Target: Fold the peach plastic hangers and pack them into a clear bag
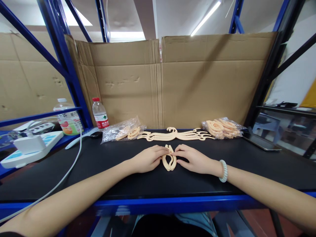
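Closest to the camera, on the near side of both hands, is the person's dark clothing [160, 227], and then the front edge of the black counter [128, 187]. Forward of that, in the head view, the left hand [149, 159] and the right hand [195, 159] meet over a cream folded hanger [174, 163], which lies between them on the counter, its rounded end toward the person. The left hand, fingers together, pinches the hanger's left side between fingertips and thumb. The right hand has forefinger and thumb apart, both at the hanger's right side; whether they squeeze it or only rest there, I cannot tell.

For good handling, the left hand would best act as the steady one, holding its side down against the counter, while the right forefinger and thumb work the other half. Pressure is probably better kept close to the joint than out on the thin curved arms, which look easy to bend. Even force from both sides should stop the piece twisting or skidding.

Just beyond the hands lies a row of spread hangers [163, 136], near enough that a forward push could disturb it. A left plastic bag [120, 130] and a right plastic bag [223, 128], with more cream pieces, flank that row.
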Demonstrator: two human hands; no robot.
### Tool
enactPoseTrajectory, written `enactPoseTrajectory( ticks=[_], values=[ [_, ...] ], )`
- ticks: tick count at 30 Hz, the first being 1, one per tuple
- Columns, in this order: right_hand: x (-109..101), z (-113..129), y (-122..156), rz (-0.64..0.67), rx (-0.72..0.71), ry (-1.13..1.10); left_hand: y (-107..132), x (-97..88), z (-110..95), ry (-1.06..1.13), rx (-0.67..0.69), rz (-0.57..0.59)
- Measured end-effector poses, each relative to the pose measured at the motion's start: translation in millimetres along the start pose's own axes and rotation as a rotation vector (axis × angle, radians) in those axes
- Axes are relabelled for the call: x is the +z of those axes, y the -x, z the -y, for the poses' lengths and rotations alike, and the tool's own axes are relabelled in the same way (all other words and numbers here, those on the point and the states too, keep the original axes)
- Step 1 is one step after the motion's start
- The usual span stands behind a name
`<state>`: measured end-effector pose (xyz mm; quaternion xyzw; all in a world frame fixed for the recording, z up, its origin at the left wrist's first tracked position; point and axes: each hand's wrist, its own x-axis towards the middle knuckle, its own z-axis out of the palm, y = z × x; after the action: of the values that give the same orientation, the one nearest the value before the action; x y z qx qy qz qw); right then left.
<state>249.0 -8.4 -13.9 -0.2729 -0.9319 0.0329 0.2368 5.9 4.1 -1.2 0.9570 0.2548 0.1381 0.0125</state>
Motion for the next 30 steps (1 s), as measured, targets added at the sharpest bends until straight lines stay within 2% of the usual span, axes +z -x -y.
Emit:
enactPoseTrajectory(
  ticks=[9,18,24,27,30],
  values=[
    [0.4,-5.0,-1.8,-0.023,0.011,-0.029,-2.2,4.1,4.2,-0.010,0.009,-0.015],
    [2.5,-11.7,-5.9,-0.030,0.025,-0.037,-7.0,14.4,16.9,0.002,-0.018,-0.042],
    [1.5,-11.1,-4.8,-0.024,0.024,-0.020,-6.0,15.6,16.3,0.064,-0.034,-0.052],
    [-4.2,-18.8,-4.1,-0.030,0.021,0.001,-5.6,12.9,14.5,0.093,-0.060,-0.089],
    [-18.6,-39.2,-0.1,-0.120,0.072,0.042,-5.1,8.8,17.3,0.082,-0.095,-0.141]
  ],
)
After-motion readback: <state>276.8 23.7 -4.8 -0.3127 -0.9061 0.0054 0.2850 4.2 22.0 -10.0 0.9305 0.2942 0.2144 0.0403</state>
